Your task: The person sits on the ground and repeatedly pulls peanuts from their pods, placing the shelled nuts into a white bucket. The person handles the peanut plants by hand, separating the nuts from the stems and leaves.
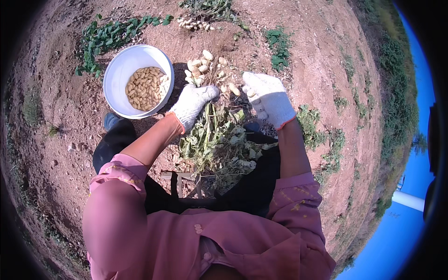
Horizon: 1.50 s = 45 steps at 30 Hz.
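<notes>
My left hand point(194, 103), in a white knitted glove with an orange cuff edge, grips a bundle of peanut plants by the stems. Pale peanut pods point(198, 68) cluster among the roots beyond that fist, while wilted green leaves point(220, 140) hang back between my knees. To the right of the roots is my right hand point(267, 96), gloved the same way, its fingers curled in. A pod point(251, 93) shows at its finger side, partly hidden by the glove. A white plastic bucket point(109, 82) stands left of my left hand, with many loose pods point(145, 89) in its bottom.
Dry reddish soil surrounds me. Another pulled peanut plant with pods point(192, 23) lies farther ahead. Green vines point(108, 36) grow behind the bucket, and small plants point(278, 47) stand at the right. A folding stool's frame point(187, 182) shows between my legs.
</notes>
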Motion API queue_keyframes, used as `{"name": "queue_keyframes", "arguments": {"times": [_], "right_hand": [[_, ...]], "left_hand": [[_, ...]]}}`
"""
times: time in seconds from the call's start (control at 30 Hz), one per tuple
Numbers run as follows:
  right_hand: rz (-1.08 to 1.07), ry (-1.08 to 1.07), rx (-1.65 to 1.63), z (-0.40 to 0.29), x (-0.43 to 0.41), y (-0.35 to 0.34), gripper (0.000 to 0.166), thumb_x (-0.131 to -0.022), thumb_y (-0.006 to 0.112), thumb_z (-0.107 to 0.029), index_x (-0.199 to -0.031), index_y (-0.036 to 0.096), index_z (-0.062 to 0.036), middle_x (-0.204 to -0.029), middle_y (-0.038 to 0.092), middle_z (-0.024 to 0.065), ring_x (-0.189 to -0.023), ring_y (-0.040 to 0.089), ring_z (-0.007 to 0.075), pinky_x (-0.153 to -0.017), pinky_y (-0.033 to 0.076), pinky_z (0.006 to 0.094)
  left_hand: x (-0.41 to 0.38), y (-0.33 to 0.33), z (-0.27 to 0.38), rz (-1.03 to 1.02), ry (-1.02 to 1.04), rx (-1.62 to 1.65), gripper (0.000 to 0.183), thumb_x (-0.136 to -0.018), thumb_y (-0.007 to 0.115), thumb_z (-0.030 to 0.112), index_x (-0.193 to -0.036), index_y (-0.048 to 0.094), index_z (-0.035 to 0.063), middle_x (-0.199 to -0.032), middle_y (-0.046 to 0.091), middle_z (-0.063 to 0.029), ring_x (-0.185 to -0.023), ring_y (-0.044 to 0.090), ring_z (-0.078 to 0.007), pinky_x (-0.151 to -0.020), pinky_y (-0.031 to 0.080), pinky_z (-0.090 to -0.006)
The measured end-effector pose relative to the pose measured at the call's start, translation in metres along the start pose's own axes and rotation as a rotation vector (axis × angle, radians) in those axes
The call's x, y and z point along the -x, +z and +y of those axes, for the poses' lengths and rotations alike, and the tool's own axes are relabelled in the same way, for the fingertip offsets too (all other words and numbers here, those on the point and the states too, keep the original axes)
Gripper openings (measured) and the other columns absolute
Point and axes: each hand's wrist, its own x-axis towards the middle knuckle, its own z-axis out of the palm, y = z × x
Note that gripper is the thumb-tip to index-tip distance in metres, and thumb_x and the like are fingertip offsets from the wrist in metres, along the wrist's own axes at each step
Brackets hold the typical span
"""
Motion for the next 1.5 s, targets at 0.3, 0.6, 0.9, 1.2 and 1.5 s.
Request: {"name": "queue_keyframes", "arguments": {"times": [0.3,0.6,0.9,1.2,1.5], "right_hand": [[-0.254,-0.076,-0.963,0.004,-0.025,-0.04,0.024,-0.099,0.046,-0.031,-0.094,0.048,-0.0077,-0.08,0.051,0.0063,-0.055,0.044,0.0063,-0.039,0.034,0.0155],[-0.106,-0.198,0.513,0.024,-0.035,-0.034,0.024,-0.088,0.061,-0.029,-0.103,0.065,-0.0105,-0.071,0.059,-0.0029,-0.06,0.05,0.0046,-0.048,0.039,0.0207],[-0.36,-0.111,0.494,0.03,-0.045,-0.002,0.028,-0.085,0.064,-0.035,-0.091,0.06,-0.0079,-0.073,0.055,-0.0023,-0.063,0.048,0.0034,-0.049,0.035,0.0202],[-0.187,-0.447,0.934,0.035,-0.038,0.009,0.037,-0.084,0.06,-0.039,-0.103,0.063,-0.0065,-0.087,0.067,0.0131,-0.085,0.065,0.0262,-0.077,0.049,0.0363],[0.196,-0.889,1.429,0.048,-0.058,0.004,0.025,-0.085,0.057,-0.026,-0.106,0.055,-0.015,-0.088,0.06,0.007,-0.082,0.062,0.0256,-0.072,0.051,0.0373]], "left_hand": [[0.007,-0.001,-0.003,-0.051,0.002,-0.083,0.029,-0.083,0.068,0.027,-0.089,0.067,-0.0013,-0.081,0.065,-0.0033,-0.071,0.059,-0.0079,-0.067,0.049,-0.0247],[0.014,0.004,0.018,-0.063,0.023,-0.128,0.034,-0.085,0.064,0.031,-0.091,0.066,-0.0016,-0.081,0.066,-0.0045,-0.069,0.06,-0.0087,-0.066,0.049,-0.0255],[0.012,0.001,0.013,-0.063,0.005,0.035,0.025,-0.085,0.065,0.024,-0.091,0.066,-0.0004,-0.077,0.065,-0.0031,-0.066,0.061,-0.0088,-0.061,0.05,-0.0244],[0.014,-0.007,0.01,-0.054,0.127,-0.222,0.031,-0.087,0.062,0.029,-0.092,0.068,-0.0011,-0.086,0.067,-0.0062,-0.074,0.057,-0.0093,-0.076,0.047,-0.0266],[0.012,-0.003,0.008,-0.017,0.091,-0.138,0.026,-0.084,0.066,0.025,-0.079,0.067,-0.0002,-0.074,0.062,-0.0011,-0.071,0.05,-0.0069,-0.072,0.044,-0.0271]]}}
